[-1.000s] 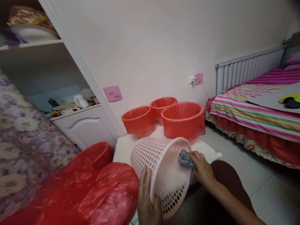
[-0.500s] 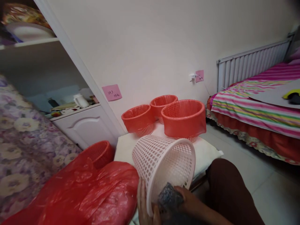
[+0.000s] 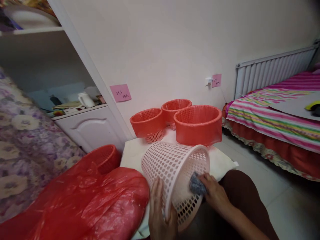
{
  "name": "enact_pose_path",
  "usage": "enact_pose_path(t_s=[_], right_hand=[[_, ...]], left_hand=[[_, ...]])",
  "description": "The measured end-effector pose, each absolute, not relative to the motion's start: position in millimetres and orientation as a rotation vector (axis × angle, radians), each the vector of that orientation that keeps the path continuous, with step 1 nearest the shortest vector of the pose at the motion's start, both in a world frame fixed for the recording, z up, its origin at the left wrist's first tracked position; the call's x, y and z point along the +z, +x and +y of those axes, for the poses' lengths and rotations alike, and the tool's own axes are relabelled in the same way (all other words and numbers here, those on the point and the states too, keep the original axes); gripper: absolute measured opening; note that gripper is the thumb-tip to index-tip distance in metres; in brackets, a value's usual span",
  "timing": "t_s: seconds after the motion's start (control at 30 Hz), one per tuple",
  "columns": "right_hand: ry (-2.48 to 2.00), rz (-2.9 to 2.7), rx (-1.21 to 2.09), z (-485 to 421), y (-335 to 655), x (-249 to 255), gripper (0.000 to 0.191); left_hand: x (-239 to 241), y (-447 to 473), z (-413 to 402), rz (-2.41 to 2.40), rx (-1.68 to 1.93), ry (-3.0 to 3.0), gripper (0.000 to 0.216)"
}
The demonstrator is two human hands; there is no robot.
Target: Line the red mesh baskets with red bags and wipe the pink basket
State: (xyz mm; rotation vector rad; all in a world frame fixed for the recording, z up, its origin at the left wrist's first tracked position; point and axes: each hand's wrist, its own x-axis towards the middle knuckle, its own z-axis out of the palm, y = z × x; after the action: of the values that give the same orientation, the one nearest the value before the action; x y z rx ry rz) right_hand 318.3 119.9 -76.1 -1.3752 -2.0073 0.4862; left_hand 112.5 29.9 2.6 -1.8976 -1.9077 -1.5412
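A pale pink perforated plastic wastebasket (image 3: pixel 163 160) lies tipped on its side, its mouth facing me. My left hand (image 3: pixel 161 213) grips the rim at the lower left, thumb inside and fingers along the outer wall. In my right hand (image 3: pixel 215 191) is a grey-blue cloth (image 3: pixel 197 184), bunched up and held at the basket's mouth near the inner right wall. Red plastic bags (image 3: pixel 105 206) lie crumpled just left of the basket.
Behind stand three baskets lined with red bags, one of them a large basket (image 3: pixel 197 125), on a cream-covered table (image 3: pixel 132 156). Another red-lined basket (image 3: pixel 105 158) is at the left. A striped bed (image 3: pixel 275 113) stands right, a cabinet (image 3: pixel 92 125) left.
My right hand has moved the cloth up and right, from the basket's lower rim to its inner right side. My left hand still holds the rim; the basket has turned slightly.
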Motion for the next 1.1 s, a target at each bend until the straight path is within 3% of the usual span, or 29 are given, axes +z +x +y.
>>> enact_pose_path(t_s=[0.2, 0.27, 0.43, 0.6, 0.7, 0.83, 1.1], right_hand=[[-0.987, -1.931, 1.155, 87.8, 273.4, -86.7, 0.034], [-0.916, -1.923, 1.252, 84.8, 265.7, -82.8, 0.038], [-0.990, -1.987, 1.131, 97.8, 272.3, -74.6, 0.038], [-1.275, -1.917, 0.755, 128.1, 299.8, -64.7, 0.070], [-1.335, -1.878, 0.685, 136.4, 300.6, -63.7, 0.071], [-1.287, -1.905, 0.816, 126.6, 272.4, -71.9, 0.066], [-0.780, -1.906, 1.270, 102.0, 223.6, -58.5, 0.045]], left_hand=[[-59.8, 116.7, 25.9, -1.933, -1.811, -1.688, 0.052], [-69.6, 113.6, 25.5, -2.055, -1.898, -1.583, 0.050], [-53.8, 108.9, 21.7, -1.994, -1.857, -1.670, 0.047], [-33.7, 113.5, 14.1, -1.740, -1.752, -1.858, 0.051], [-33.7, 117.2, 14.4, -1.690, -1.678, -1.913, 0.054], [-42.1, 122.4, 19.8, -1.606, -1.683, -1.993, 0.054], [-41.1, 120.7, 20.8, -1.609, -1.673, -1.990, 0.056]])
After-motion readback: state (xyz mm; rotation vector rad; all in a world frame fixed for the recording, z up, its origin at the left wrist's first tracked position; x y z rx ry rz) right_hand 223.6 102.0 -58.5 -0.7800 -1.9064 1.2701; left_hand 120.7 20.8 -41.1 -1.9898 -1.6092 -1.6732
